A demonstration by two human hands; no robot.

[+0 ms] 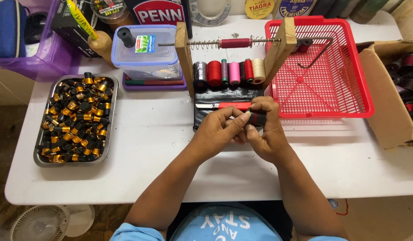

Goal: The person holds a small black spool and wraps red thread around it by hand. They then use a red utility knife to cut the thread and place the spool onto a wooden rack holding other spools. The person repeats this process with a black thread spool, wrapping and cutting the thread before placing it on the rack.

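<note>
Hands meet over the white worktop (148,143), just in front of the wooden thread rack (235,58). Left hand (217,129) pinches a small black piece with a red band (257,118) by thumb and fingertips; right hand (266,129) curls around the same piece from the other side. It may be a small ferrule, though fingers hide most of it. Left of the rack sits a metal tray (37,156) heaped with black-and-gold parts (77,118); right of the rack, a red basket (365,105).
</note>
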